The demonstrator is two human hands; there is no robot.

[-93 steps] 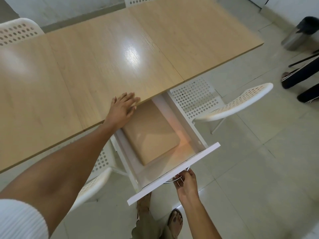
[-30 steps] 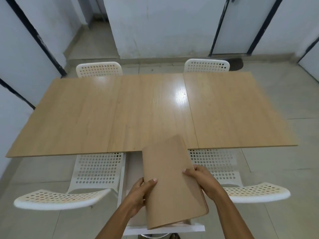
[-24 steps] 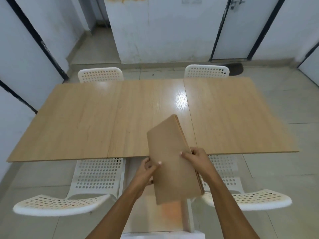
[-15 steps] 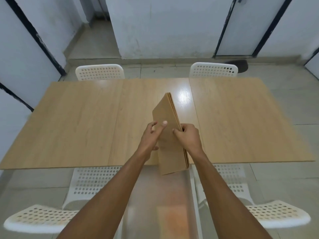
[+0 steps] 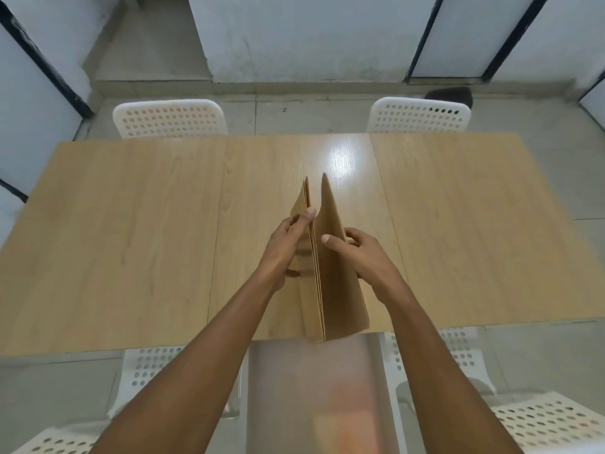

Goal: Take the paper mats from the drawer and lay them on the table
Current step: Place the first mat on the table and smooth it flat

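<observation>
Paper mats [image 5: 330, 283]: brown stack held on edge above the near middle of the table [image 5: 131, 240]; one outer sheet fanned off to the right, the rest together.
Left hand [image 5: 284, 250]: pinches the main stack, thumb on its near face.
Right hand [image 5: 360, 253]: grips the separated sheet.
Drawer [image 5: 311, 394]: open below the table's near edge, blurred.
Chairs [image 5: 170, 117]: white, perforated, two at the far side, others near.

Mat stack [image 5: 311, 283] now split, one mat [image 5: 340, 290] peeled off by r. hand [image 5: 363, 253]
</observation>
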